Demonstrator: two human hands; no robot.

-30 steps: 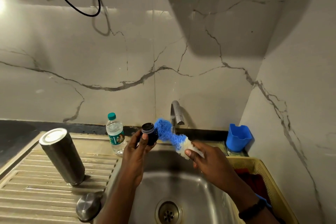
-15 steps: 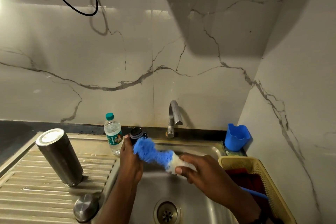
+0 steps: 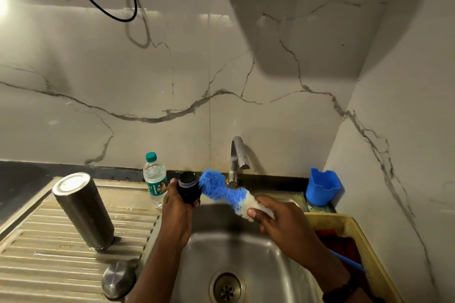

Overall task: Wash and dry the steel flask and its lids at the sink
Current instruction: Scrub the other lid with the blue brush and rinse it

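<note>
My left hand [image 3: 177,214] grips a small black inner lid [image 3: 189,189] above the sink's [image 3: 246,253] left rim. My right hand [image 3: 283,224] holds a blue and white bottle brush [image 3: 221,189] by its neck, and the blue bristle head touches the lid's right side. The steel flask [image 3: 82,209] stands upside down on the ribbed drainboard [image 3: 61,253] at the left. A domed steel outer lid [image 3: 118,279] lies on the drainboard near the front edge.
A tap [image 3: 237,155] rises behind the sink, with no water running. A small plastic water bottle [image 3: 154,177] stands behind my left hand. A blue cup [image 3: 322,187] sits at the back right, and a yellow basket [image 3: 357,236] with red cloth at the right.
The brush head has swung from in front of my left hand to the lid's right side, and the black lid is in full view again.
</note>
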